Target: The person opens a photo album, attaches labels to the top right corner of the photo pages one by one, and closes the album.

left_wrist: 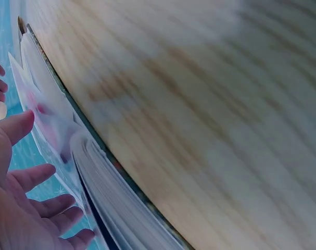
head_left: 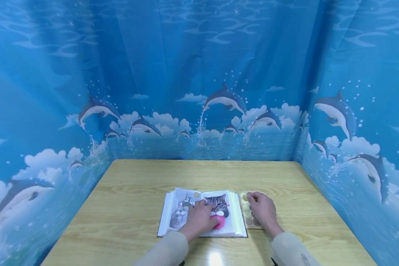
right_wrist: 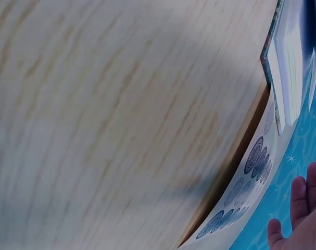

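An open book (head_left: 221, 229) with cat pictures on its pages lies on the table. My left hand (head_left: 201, 218) is spread over the middle of it, fingers extended, the thumb over a pink round shape on the right-hand page. A small round sticker (head_left: 197, 194) shows near the top of the left page. Right of the book lies a sheet of round stickers (head_left: 249, 221), some pale, some dark. Over its upper part, my right hand (head_left: 264, 210) pinches a pale round sticker (left_wrist: 0, 110) between thumb and fingertips, as the left wrist view shows.
The light wooden table (head_left: 136, 181) extends around the book and sheet. A blue curtain (head_left: 173, 74) printed with dolphins and clouds hangs behind the table and along both sides. The sticker sheet lies close beside the book's right edge.
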Tool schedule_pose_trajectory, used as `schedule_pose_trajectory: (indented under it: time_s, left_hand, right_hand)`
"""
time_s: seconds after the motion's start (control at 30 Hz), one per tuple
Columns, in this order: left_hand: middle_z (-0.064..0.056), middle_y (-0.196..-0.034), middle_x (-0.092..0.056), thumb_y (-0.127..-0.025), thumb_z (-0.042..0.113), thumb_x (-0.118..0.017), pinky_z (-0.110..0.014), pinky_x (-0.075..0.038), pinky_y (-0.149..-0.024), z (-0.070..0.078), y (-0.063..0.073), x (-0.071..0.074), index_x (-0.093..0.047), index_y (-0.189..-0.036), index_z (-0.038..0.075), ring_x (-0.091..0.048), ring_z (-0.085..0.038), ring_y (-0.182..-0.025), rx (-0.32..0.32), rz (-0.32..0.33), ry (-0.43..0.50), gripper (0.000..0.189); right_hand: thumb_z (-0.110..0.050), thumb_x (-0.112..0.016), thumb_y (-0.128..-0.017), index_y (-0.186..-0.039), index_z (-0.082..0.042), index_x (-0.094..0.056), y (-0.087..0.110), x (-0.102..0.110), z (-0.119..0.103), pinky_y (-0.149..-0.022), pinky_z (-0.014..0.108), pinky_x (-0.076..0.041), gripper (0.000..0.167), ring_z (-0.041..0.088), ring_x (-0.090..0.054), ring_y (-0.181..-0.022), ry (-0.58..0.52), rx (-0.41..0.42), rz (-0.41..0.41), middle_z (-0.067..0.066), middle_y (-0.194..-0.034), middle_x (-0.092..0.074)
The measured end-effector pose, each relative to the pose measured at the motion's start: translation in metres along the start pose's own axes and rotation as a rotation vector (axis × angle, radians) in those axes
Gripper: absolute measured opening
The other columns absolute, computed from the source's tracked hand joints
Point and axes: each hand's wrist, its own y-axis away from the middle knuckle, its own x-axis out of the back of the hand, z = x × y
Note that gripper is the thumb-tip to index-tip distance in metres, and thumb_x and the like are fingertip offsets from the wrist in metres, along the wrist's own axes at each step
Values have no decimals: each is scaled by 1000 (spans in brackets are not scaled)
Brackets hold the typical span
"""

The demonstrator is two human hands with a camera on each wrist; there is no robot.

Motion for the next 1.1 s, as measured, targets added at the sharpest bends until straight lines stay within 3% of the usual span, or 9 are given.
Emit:
schedule_pose_trajectory:
  time_s: [0.1, 0.23, 0.43, 0.67, 1.1]
  left_hand:
    - [-16, -116, -61, -75, 48, -78, -57, -43, -95, -5, 6, 3, -68, -125, 12, -54, -34, -110, -13, -15, -27, 62]
    - [-18, -124, -59, -77, 54, -76, -60, -40, -99, -10, 13, 5, -66, -128, 14, -52, -35, -117, -21, -40, -88, 66]
    - [-17, -129, -58, -77, 62, -72, -64, -39, -100, -13, 18, 2, -67, -127, 21, -50, -36, -122, -11, -48, -149, 66]
    - [-17, -131, -56, -77, 61, -74, -65, -40, -100, -13, 21, 2, -66, -128, 19, -49, -37, -124, -3, -48, -109, 66]
    - [-19, -140, -51, -77, 62, -74, -67, -36, -104, -13, 19, -1, -64, -132, 22, -46, -39, -130, 42, -87, -96, 69]
  right_hand:
    - [-21, -61, -97, -104, -4, -74, -2, -2, -1, -66, 38, -51, 22, 15, -59, -63, 55, 31, 6, 3, -81, -70]
    - [-22, -61, -97, -105, -5, -73, -6, -8, -5, -74, 43, -53, 23, 18, -62, -77, 102, 45, -18, 4, -90, -71]
    - [-31, -57, -100, -113, -10, -72, -13, -17, -9, -65, 37, -52, 28, 16, -60, -78, 137, 9, -79, 1, -95, -70]
    - [-21, -62, -97, -103, -7, -73, -21, -35, -15, -74, 41, -55, 19, 17, -63, -79, 152, 83, -44, 2, -90, -71]
    - [-23, -63, -96, -95, -10, -75, -35, -56, -23, -86, 51, -50, 18, 27, -68, -85, 291, 233, -21, 3, -88, -73]
